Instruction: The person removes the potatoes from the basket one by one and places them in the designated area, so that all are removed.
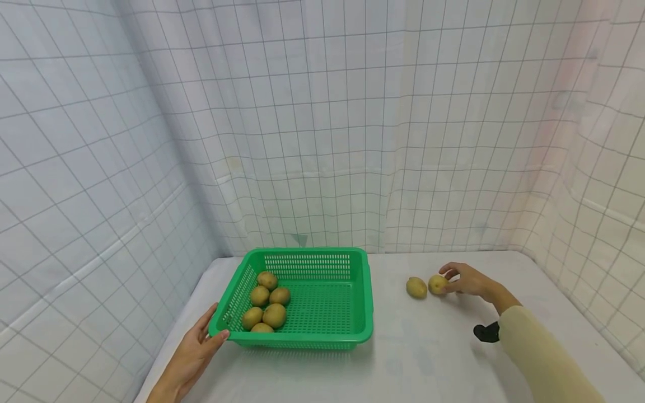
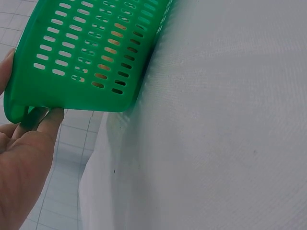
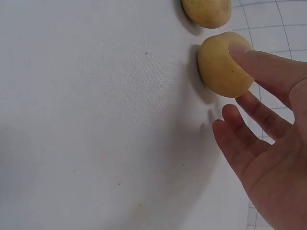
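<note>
Pinching a nearly round potato (image 1: pixel 436 285) on the white table (image 1: pixel 418 358), the right hand (image 1: pixel 467 280) lays its thumb over smooth yellowish skin; which way it points, I can't tell. Just beside, toward the slotted green plastic basket (image 1: pixel 302 337), an oval potato (image 1: pixel 416 287) slants rightward and nearer. Beyond, the left hand (image 1: pixel 193 351) grips the basket's corner, brownish rounded pieces (image 1: pixel 259 296) inside.

Green slotted basket (image 1: pixel 322 337) sits upright, six brownish potatoes (image 1: pixel 274 316) bunched at its left side. Two yellow potatoes (image 1: pixel 416 287) lie outside to its right, just beside each other.
</note>
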A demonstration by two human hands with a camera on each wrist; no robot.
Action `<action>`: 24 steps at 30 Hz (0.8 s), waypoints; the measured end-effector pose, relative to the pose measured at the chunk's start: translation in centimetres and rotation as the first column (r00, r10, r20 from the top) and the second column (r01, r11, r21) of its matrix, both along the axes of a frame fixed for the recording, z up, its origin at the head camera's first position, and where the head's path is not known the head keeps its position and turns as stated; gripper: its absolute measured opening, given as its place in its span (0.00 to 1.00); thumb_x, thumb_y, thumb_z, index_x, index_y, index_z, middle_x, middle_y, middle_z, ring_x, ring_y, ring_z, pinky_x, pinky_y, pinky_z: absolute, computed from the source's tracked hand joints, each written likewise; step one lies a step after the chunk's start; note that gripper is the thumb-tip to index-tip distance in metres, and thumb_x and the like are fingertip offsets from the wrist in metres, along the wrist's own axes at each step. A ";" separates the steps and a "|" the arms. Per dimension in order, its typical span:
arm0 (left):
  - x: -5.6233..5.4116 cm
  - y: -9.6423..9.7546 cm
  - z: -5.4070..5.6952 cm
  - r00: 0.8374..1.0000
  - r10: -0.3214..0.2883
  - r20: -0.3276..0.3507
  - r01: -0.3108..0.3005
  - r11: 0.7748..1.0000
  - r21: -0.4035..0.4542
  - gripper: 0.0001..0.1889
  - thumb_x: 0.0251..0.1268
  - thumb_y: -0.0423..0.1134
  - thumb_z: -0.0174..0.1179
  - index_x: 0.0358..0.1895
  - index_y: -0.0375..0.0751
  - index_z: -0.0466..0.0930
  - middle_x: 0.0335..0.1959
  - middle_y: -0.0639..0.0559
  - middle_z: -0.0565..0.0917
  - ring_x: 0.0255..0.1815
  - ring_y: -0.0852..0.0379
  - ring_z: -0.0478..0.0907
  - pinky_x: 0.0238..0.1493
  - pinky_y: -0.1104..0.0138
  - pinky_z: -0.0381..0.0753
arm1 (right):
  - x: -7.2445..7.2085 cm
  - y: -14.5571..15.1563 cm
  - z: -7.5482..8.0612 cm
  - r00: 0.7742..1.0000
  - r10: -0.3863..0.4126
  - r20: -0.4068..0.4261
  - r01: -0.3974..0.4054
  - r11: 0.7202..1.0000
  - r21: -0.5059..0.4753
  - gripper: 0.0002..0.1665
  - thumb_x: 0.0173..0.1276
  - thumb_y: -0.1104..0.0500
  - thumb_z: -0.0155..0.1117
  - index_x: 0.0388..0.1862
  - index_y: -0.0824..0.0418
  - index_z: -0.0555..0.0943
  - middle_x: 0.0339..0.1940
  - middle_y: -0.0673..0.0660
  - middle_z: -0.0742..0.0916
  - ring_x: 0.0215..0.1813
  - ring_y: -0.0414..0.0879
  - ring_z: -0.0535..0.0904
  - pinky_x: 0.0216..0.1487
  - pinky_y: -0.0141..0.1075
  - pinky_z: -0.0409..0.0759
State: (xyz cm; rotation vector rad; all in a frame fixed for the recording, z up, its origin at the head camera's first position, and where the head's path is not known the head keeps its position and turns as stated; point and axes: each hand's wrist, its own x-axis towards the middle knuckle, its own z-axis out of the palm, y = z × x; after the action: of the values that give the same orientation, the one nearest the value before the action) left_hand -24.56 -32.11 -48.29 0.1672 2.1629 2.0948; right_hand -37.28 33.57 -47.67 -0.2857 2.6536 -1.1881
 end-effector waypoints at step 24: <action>0.0 0.0 -0.1 1.000 -0.005 -0.020 0.005 1.000 -0.009 0.45 0.81 0.33 0.56 0.85 0.39 0.31 0.84 0.40 0.38 0.80 0.49 0.47 0.63 0.77 0.69 | -0.3 -1.2 3.6 0.998 0.056 -0.033 -0.056 0.998 0.006 0.32 0.68 0.58 0.75 0.66 0.70 0.74 0.62 0.71 0.78 0.58 0.59 0.79 0.58 0.52 0.81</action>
State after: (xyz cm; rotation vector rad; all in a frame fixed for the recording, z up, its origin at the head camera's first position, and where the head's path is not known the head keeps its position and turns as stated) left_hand -24.54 -32.08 -48.34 0.1933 2.1805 2.0888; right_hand -37.63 32.32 -44.03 -0.3794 2.6584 -1.1689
